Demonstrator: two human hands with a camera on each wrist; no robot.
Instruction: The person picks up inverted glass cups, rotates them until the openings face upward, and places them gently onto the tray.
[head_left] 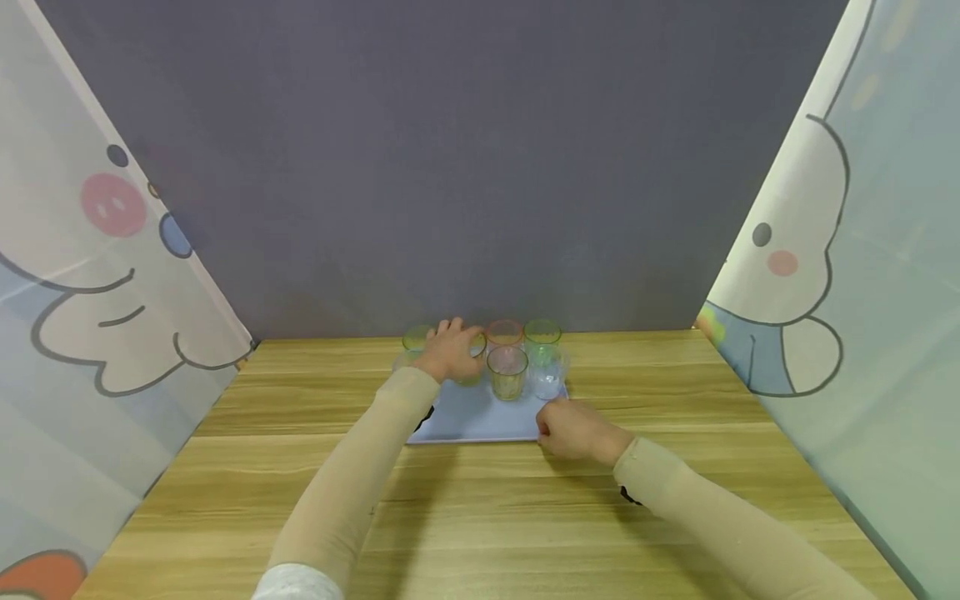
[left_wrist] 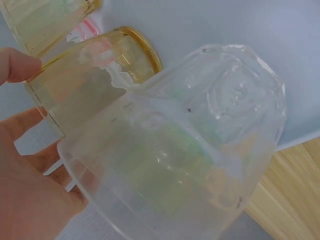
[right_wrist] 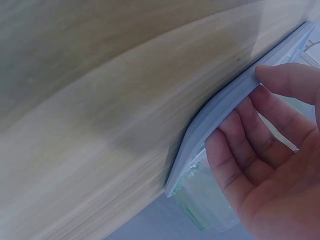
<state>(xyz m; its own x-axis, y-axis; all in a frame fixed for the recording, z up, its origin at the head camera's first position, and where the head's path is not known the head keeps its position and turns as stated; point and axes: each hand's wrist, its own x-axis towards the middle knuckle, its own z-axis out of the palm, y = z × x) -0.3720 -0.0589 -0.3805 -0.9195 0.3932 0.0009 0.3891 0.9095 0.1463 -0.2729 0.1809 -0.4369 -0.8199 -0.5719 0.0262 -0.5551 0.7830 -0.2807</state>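
Observation:
Several see-through glasses stand upright on a pale blue tray (head_left: 472, 421). My left hand (head_left: 450, 352) reaches over the left part of the group and grips a yellowish glass (left_wrist: 75, 87) near its rim, thumb on one side and fingers on the other. A clear faceted glass (left_wrist: 215, 150) fills the front of the left wrist view and covers part of the yellowish one. At the tray's near right corner, my right hand (head_left: 573, 429) holds the tray edge. In the right wrist view, the thumb (right_wrist: 285, 80) lies on the edge and the bent fingers press its inner side.
Right of my left hand stand another yellowish glass (head_left: 508, 379), a pink glass (head_left: 505, 333), a green glass (head_left: 543, 333) and a clear bluish glass (head_left: 547, 382). The wooden table (head_left: 480, 517) meets a grey panel (head_left: 465, 167) at the back. Printed cloths hang at both sides.

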